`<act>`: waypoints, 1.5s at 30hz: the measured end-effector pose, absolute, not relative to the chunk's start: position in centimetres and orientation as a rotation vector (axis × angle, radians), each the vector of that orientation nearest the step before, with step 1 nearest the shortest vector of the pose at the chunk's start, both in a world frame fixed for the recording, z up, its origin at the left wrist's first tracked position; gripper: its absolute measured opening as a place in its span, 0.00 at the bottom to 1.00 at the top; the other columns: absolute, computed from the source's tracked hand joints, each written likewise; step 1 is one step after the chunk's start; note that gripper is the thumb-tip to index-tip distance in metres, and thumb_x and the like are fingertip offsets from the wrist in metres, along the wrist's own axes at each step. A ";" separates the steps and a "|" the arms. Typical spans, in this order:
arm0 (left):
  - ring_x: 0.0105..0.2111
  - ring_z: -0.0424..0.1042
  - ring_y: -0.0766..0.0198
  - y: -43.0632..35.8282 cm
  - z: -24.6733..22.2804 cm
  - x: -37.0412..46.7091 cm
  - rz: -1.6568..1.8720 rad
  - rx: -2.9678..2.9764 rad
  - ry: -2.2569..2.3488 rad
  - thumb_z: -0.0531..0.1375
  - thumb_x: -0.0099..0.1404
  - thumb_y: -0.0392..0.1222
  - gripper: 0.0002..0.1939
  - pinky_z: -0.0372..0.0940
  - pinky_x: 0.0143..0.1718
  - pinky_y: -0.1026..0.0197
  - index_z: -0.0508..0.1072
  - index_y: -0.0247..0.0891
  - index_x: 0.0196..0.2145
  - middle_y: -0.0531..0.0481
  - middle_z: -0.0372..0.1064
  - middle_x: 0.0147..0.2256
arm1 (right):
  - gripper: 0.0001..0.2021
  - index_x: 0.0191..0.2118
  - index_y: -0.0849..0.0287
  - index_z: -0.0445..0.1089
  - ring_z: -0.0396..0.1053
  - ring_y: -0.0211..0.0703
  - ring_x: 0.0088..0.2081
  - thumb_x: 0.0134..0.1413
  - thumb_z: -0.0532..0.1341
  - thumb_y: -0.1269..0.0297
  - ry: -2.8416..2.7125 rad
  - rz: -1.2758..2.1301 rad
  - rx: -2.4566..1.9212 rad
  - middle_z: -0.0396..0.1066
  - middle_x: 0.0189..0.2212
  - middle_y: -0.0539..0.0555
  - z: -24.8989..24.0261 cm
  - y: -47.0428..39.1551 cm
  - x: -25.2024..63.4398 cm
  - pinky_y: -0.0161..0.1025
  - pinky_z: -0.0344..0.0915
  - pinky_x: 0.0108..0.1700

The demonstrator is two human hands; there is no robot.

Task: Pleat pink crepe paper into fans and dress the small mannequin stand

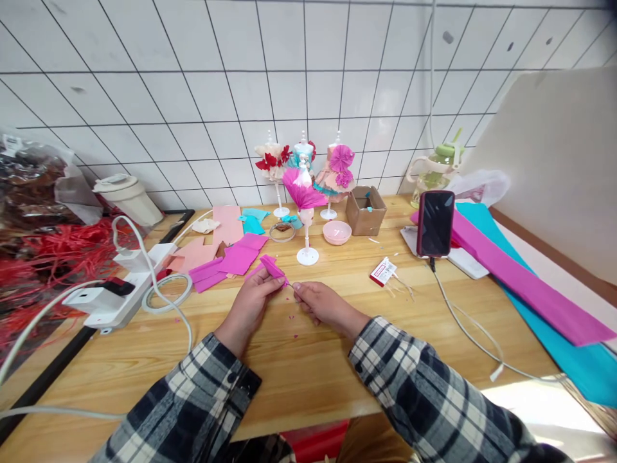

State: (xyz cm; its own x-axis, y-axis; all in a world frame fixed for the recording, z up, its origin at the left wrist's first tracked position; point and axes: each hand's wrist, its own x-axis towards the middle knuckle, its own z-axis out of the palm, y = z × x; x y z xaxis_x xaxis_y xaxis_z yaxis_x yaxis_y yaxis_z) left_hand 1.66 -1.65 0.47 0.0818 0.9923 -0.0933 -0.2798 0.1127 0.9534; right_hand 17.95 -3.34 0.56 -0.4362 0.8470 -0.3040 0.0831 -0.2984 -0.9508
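My left hand (255,292) is closed on a small folded piece of magenta crepe paper (271,265), its fingers pinching the lower end. Close beside it, my right hand (321,301) is closed in a pinch at the paper's narrow tip. A thin dark line shows between the two hands, too small to name. Just behind them stands a small white dress-form stand (307,254) with a magenta pleated paper skirt (304,191). More magenta paper sheets (243,254) lie left of the stand. Tiny magenta scraps (291,317) are scattered on the table below the hands.
Several decorated dress forms (277,173) stand by the tiled wall. A pink bowl (337,233) and cardboard box (366,212) are behind the hands. A power strip (139,283) with cables lies left; a phone (435,225) and long paper sheets (525,276) are right.
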 end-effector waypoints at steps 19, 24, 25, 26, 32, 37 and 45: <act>0.29 0.69 0.66 -1.8 0.8 1.8 1.201 0.882 0.984 0.70 0.47 0.37 0.12 0.64 0.37 0.64 0.75 0.38 0.31 0.54 0.73 0.28 | 0.16 0.26 0.57 0.56 0.45 0.32 0.16 0.66 0.48 0.57 -1.371 1.759 -1.165 0.48 0.15 0.42 0.4 -3.1 17.8 0.27 0.47 0.15; 0.30 0.69 0.67 -1.6 0.6 1.7 1.212 0.873 1.001 0.70 0.46 0.36 0.12 0.64 0.38 0.65 0.75 0.38 0.30 0.54 0.72 0.29 | 0.17 0.25 0.57 0.56 0.47 0.31 0.16 0.65 0.50 0.56 -1.452 1.716 -1.167 0.51 0.16 0.43 0.1 -3.1 17.8 0.27 0.48 0.15; 0.31 0.69 0.68 -1.6 0.5 1.6 1.223 0.868 1.003 0.70 0.46 0.36 0.12 0.64 0.38 0.65 0.75 0.37 0.30 0.54 0.72 0.29 | 0.17 0.25 0.58 0.57 0.47 0.31 0.16 0.65 0.51 0.56 -1.461 1.711 -1.174 0.51 0.16 0.43 0.1 -3.1 17.8 0.27 0.48 0.15; 0.31 0.69 0.68 -1.5 0.3 1.5 1.237 0.860 1.005 0.71 0.46 0.37 0.12 0.64 0.38 0.66 0.75 0.37 0.30 0.54 0.72 0.29 | 0.17 0.25 0.57 0.57 0.47 0.31 0.16 0.65 0.51 0.55 -1.467 1.707 -1.184 0.51 0.16 0.43 0.0 -3.0 17.8 0.27 0.49 0.15; 0.31 0.68 0.68 -1.4 0.0 1.3 1.256 0.838 1.019 0.71 0.46 0.36 0.13 0.65 0.37 0.66 0.75 0.37 0.31 0.54 0.71 0.29 | 0.18 0.29 0.58 0.60 0.53 0.31 0.16 0.64 0.51 0.50 -1.525 1.531 -1.272 0.55 0.19 0.44 -0.8 -2.6 17.6 0.28 0.50 0.15; 0.30 0.68 0.68 -1.5 0.3 1.5 1.244 0.844 1.012 0.72 0.45 0.37 0.12 0.66 0.37 0.65 0.75 0.37 0.28 0.54 0.71 0.28 | 0.17 0.31 0.58 0.61 0.53 0.32 0.17 0.65 0.49 0.51 -1.491 1.554 -1.265 0.55 0.20 0.45 -0.9 -2.8 17.5 0.28 0.52 0.16; 0.32 0.69 0.68 -1.6 0.2 1.6 1.230 0.861 0.995 0.72 0.46 0.37 0.12 0.65 0.39 0.65 0.75 0.37 0.29 0.53 0.72 0.29 | 0.16 0.29 0.57 0.58 0.51 0.33 0.17 0.67 0.47 0.54 -1.477 1.603 -1.229 0.52 0.18 0.44 -0.6 -2.8 17.6 0.28 0.51 0.16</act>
State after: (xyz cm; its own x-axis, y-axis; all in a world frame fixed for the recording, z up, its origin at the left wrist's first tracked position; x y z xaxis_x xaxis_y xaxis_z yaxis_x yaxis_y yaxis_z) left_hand 1.56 -1.61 0.24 0.0522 0.9892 -0.1367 -0.3400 0.1464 0.9290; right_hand 17.59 -2.78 -0.57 -0.3682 0.9046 -0.2148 0.1403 -0.1743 -0.9746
